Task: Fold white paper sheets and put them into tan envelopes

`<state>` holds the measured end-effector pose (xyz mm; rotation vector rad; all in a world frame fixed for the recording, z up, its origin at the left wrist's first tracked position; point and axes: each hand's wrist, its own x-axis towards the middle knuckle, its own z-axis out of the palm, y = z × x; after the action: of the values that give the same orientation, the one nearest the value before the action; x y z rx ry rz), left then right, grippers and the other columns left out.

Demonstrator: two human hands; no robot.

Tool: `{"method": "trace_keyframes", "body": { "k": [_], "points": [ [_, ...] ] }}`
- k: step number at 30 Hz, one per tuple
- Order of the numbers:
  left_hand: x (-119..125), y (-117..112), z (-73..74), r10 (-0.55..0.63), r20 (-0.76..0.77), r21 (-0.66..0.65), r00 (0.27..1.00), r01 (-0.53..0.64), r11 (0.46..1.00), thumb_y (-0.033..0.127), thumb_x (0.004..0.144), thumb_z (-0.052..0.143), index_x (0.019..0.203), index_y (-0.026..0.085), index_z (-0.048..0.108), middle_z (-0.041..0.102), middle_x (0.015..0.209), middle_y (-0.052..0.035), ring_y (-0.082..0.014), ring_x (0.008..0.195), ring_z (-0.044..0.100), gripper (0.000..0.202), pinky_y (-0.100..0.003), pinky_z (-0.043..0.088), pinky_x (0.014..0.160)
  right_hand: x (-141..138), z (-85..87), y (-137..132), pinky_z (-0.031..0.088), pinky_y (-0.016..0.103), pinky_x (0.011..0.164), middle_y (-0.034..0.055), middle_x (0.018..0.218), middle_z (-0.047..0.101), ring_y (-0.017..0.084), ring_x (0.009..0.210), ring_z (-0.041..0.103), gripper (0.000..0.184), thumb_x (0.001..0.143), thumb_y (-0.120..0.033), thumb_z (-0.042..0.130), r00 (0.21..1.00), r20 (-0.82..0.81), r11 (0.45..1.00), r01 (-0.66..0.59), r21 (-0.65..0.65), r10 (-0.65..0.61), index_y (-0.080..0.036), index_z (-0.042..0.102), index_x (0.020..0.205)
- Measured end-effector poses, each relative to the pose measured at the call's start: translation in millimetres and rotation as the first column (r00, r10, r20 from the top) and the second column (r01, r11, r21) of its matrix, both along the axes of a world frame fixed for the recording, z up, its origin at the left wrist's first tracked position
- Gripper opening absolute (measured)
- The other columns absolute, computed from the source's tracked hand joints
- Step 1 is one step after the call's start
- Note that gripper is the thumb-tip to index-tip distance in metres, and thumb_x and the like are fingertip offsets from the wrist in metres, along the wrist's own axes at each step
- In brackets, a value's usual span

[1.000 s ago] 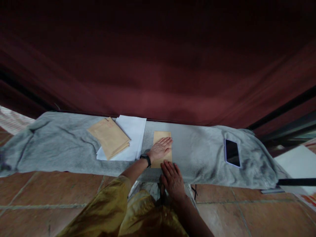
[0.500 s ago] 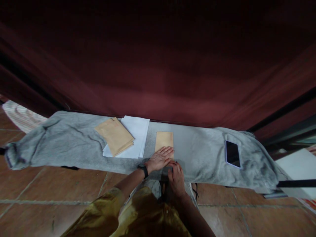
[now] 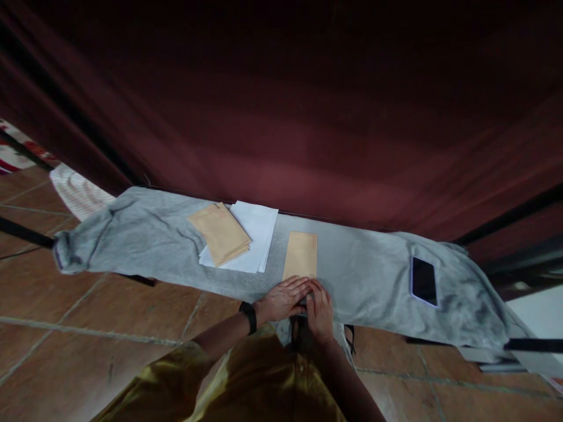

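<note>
A tan paper envelope (image 3: 301, 253) lies lengthwise on the grey cloth in front of me, its near end covered by my hands. My left hand (image 3: 285, 298), with a dark band at the wrist, rests flat across that end, fingers stretched to the right. Beside it, my right hand (image 3: 320, 306) touches the left fingertips and the envelope's near right corner, its fingers slightly bent and the thumb apart. To the left, a small stack of similar envelopes (image 3: 222, 234) sits askew on white paper sheets (image 3: 263, 225).
Grey cloth (image 3: 365, 264) covers the long narrow surface, wrinkled at both ends. A dark-screened phone (image 3: 424, 281) lies at the right. Behind rises a dark red fabric wall (image 3: 299, 176). Brown floor tiles (image 3: 145, 316) show below, and striped fabric (image 3: 83, 190) is at far left.
The view has shifted slightly. My left hand has slid back toward the envelope's near end, uncovering more of it. My right hand has come up beside the left fingertips.
</note>
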<state>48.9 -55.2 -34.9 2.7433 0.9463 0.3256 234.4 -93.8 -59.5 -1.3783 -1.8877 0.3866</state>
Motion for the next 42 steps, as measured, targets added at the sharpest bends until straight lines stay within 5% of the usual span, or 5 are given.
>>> {"method": "trace_keyframes", "body": {
  "k": [7,13,21,26,42],
  "points": [
    [-4.7,-21.4,0.9,0.036,0.008,-0.003,0.999,-0.035,0.999,0.05,0.098,0.06,0.152,0.008,0.038,0.043,0.16,-0.0227,-0.0288,0.153,0.036,0.072,-0.045,0.028,0.126,2.9,-2.0,-4.5,0.03,0.049,0.121,0.0109,0.151,0.058,0.021,0.144,0.046,0.047,0.108,-0.023,0.028,0.974,0.216,0.997,-0.079,0.016,0.073,-0.018,0.049,0.15],
    [-12.9,-37.0,0.3,0.117,0.034,0.002,0.992,-0.118,0.993,0.048,0.102,0.055,0.159,0.016,0.028,0.04,0.163,-0.0164,-0.026,0.153,0.035,0.07,-0.044,0.031,0.125,10.6,-5.7,-13.7,0.03,0.051,0.122,0.013,0.157,0.051,0.025,0.148,0.042,0.049,0.107,-0.023,0.035,0.921,0.38,0.992,-0.114,0.049,0.087,-0.015,0.044,0.154],
    [-4.7,-45.6,-5.3,0.235,-0.014,0.065,0.972,-0.234,0.97,0.05,0.104,0.049,0.157,0.02,0.036,0.047,0.16,-0.0113,-0.0242,0.151,0.039,0.063,-0.042,0.029,0.123,33.3,-0.2,-17.3,0.038,0.053,0.12,0.0123,0.153,0.056,0.026,0.143,0.049,0.048,0.107,-0.029,0.035,0.948,0.292,0.99,-0.139,0.009,0.131,-0.017,0.051,0.151],
    [13.2,-46.3,-11.3,0.305,-0.063,0.124,0.95,-0.295,0.947,0.052,0.102,0.051,0.153,0.015,0.044,0.054,0.152,-0.015,-0.0309,0.146,0.043,0.063,-0.049,0.028,0.122,16.6,7.8,-10.5,0.036,0.054,0.122,0.0113,0.149,0.059,0.024,0.143,0.05,0.047,0.11,-0.03,0.028,0.972,0.204,0.992,-0.106,-0.073,0.119,-0.02,0.055,0.147],
    [9.8,-52.4,-26.6,0.343,-0.028,0.181,0.939,-0.333,0.926,0.052,0.105,0.044,0.146,0.017,0.051,0.051,0.155,-0.0148,-0.0291,0.149,0.041,0.054,-0.051,0.025,0.126,-22.0,16.3,86.6,0.03,0.049,0.125,0.0064,0.162,0.045,0.021,0.15,0.04,0.048,0.109,-0.029,0.03,0.838,0.438,0.945,-0.307,-0.113,0.325,-0.024,0.05,0.152]
  ]
}}
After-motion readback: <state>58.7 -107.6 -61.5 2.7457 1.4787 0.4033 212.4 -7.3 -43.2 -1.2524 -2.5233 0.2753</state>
